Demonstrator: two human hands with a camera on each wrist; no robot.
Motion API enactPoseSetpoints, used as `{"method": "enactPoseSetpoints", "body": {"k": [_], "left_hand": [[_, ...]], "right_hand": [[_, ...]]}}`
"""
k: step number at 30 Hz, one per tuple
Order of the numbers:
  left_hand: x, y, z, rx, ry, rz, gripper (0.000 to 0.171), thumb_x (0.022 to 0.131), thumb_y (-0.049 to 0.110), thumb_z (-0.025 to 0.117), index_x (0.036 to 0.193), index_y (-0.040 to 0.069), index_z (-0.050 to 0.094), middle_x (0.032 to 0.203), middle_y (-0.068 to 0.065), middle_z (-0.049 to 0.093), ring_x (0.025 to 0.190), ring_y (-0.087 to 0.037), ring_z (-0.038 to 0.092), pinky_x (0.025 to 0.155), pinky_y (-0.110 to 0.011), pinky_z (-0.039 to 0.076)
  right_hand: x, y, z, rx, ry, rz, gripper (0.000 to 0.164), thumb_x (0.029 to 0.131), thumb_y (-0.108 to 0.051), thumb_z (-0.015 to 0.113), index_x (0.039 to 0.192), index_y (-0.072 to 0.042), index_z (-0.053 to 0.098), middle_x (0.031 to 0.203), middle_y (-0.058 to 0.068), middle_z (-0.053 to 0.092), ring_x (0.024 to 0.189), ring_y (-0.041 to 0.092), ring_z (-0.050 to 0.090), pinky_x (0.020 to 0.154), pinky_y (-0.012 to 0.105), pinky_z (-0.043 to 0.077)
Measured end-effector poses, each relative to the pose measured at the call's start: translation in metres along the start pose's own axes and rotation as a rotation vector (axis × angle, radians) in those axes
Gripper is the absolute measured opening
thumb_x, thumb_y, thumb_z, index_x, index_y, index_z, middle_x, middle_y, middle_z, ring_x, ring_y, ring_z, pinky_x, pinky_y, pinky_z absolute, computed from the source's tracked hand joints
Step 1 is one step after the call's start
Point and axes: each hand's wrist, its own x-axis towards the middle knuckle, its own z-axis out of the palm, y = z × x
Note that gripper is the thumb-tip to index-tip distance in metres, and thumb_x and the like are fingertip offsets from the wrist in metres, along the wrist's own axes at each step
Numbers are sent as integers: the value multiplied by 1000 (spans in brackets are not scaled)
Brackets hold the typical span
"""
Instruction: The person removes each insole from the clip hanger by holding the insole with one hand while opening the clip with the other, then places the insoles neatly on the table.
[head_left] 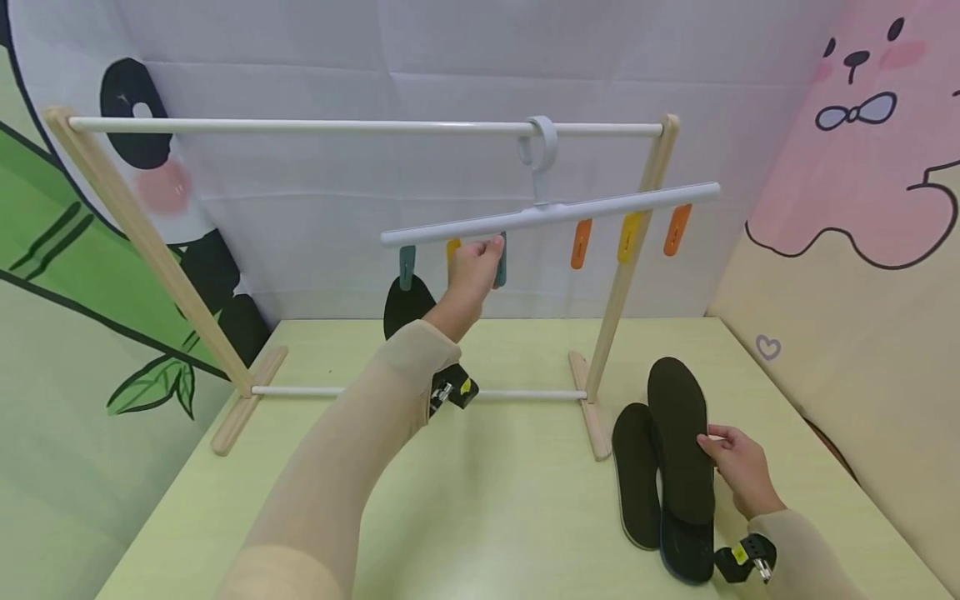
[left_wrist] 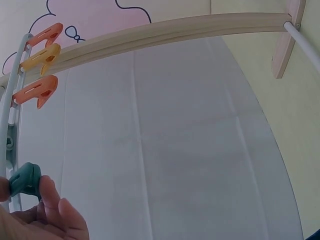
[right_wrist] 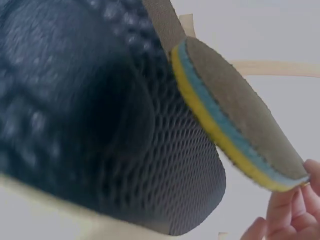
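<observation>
My left hand (head_left: 472, 275) pinches a teal clip (left_wrist: 26, 180) under the white hanger (head_left: 551, 217), which hooks over the top rod and tilts up to the right. A black insole (head_left: 407, 307) hangs below another teal clip (head_left: 407, 267) at the hanger's left end, partly hidden by my wrist. At the lower right, my right hand (head_left: 742, 467) pinches the edge of a dark insole (head_left: 678, 442). Its layered yellow and blue edge shows in the right wrist view. That insole overlaps another one (head_left: 687, 554) with a dark textured face, and a third insole (head_left: 636, 479) lies alongside on the table.
A wooden rack with a white top rod (head_left: 300, 126) and a lower rod (head_left: 532, 395) stands on the pale table (head_left: 465, 508). Orange clips (head_left: 581, 244) and a yellow clip (head_left: 628, 239) hang from the hanger's right half. Printed cloth walls close off the back and sides.
</observation>
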Motion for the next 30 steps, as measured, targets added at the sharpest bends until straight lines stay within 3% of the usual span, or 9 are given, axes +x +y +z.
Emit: {"method": "enactPoseSetpoints", "body": {"k": [7, 22, 30], "left_hand": [[0, -1, -1, -15, -14, 3, 34, 101, 28, 49, 107, -3, 62, 75, -2, 45, 65, -13, 43, 65, -24, 41], [3, -1, 1, 34, -10, -19, 39, 102, 31, 48, 121, 0, 61, 94, -7, 54, 80, -16, 49, 74, -26, 45], [4, 0, 2, 43, -13, -10, 40, 102, 31, 47, 123, 0, 60, 94, -7, 54, 81, -17, 49, 74, -26, 45]], "right_hand": [[1, 6, -11, -35, -26, 2, 42, 97, -14, 52, 124, 18, 43, 80, 0, 62, 68, 7, 54, 66, 28, 46], [1, 21, -26, -33, -37, 46, 45, 96, -11, 51, 124, 21, 40, 74, -4, 59, 65, 9, 54, 61, 28, 45], [7, 23, -49, -54, -13, 69, 48, 98, -16, 49, 129, 19, 37, 74, -7, 59, 66, 9, 52, 61, 29, 44]]}}
